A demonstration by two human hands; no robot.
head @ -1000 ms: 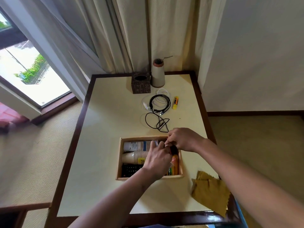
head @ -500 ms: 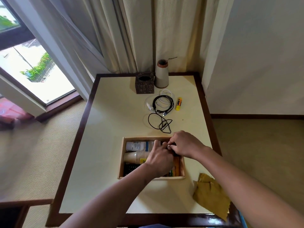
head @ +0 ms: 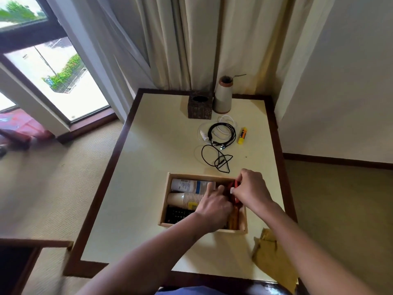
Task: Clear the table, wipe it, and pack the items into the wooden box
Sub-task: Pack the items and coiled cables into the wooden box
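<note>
The wooden box (head: 167, 201) sits on the cream table (head: 148, 167), near its front. It holds a white bottle (head: 187, 185), a stack of paper cups (head: 182, 198), a black keypad device (head: 176, 213) and orange items (head: 234, 218) along its right side. My right hand (head: 252, 188) is over the box's far right corner and pinches a red item (head: 236, 183) that is mostly hidden. My left hand (head: 214, 206) reaches into the middle of the box with its fingers curled down over the contents; its grip is hidden.
Beyond the box lie a thin black cord (head: 214, 158), a coiled black cable (head: 222, 135) over a white cable (head: 226, 119), and a yellow stick (head: 242, 135). A dark tissue box (head: 200, 107) and a vase (head: 222, 96) stand at the back. A yellow cloth (head: 274, 254) lies front right.
My right hand has shifted slightly toward the box's far right corner, and a red item now shows between its fingers. My left hand stays inside the box.
</note>
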